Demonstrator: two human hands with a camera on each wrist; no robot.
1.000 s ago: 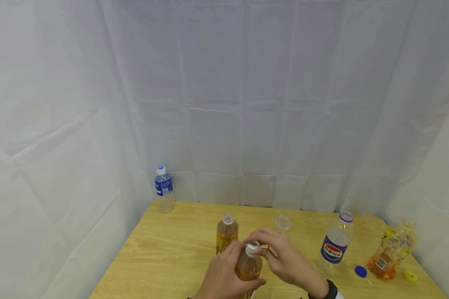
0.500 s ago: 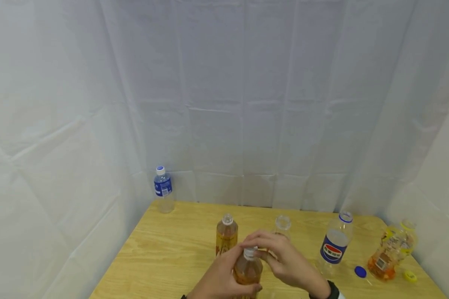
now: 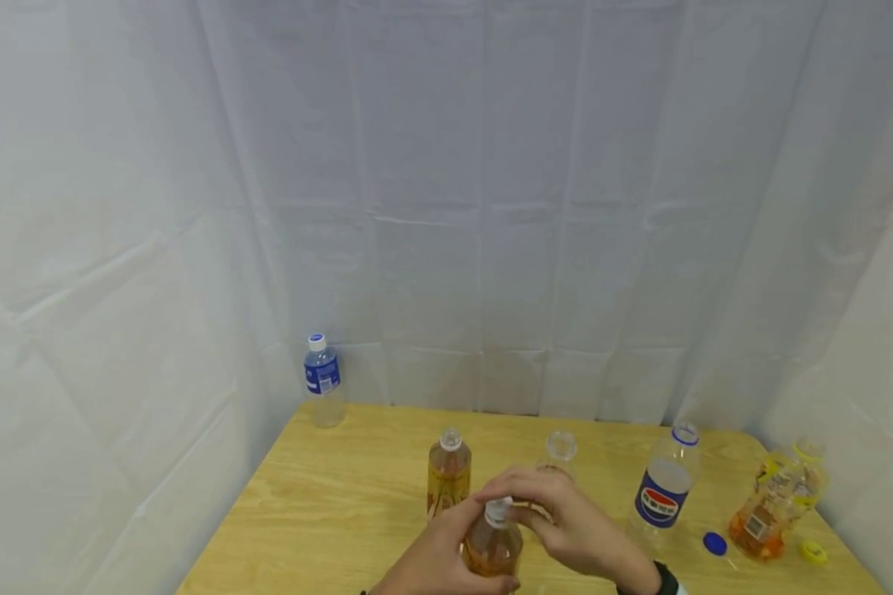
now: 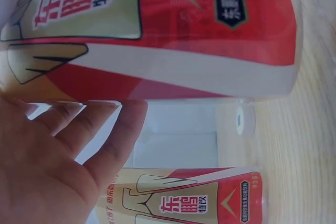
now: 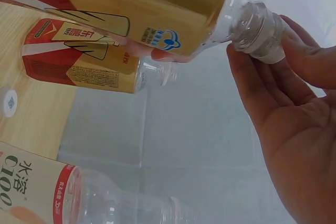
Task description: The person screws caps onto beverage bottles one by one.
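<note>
Holding: the left hand [image 3: 435, 555] is wrapped round a red and gold bottle [image 3: 493, 552], at the bottom of the head view, just right of the middle.
Pinching: the right hand [image 3: 569, 522] has thumb and fingers bent round the white cap [image 3: 498, 510] on top of it.
Step now: I think the person is twisting the white cap; which way, I can't tell.
Next move: I'd say it needs a firm left hand and a steady pinch from the right, so the bottle doesn't spin or get squashed.
Twin bottle [image 3: 449, 477]: it stands just up and left of the hands, no cap on.
Loose cap [image 5: 8, 102]: it lies on the worktop [image 3: 320, 512], at the left edge of the right wrist view.
Clear bottle [image 3: 561, 447]: it's just above the right hand, partly hidden.
Lower right: a Pepsi bottle [image 3: 660, 497] with a blue cap [image 3: 714, 543] near it, then a yellow-patterned bottle [image 3: 761, 529] and a yellow cap [image 3: 814, 552].
Far left: a blue-label bottle [image 3: 322, 378] stands at the worktop's back corner, capped.
</note>
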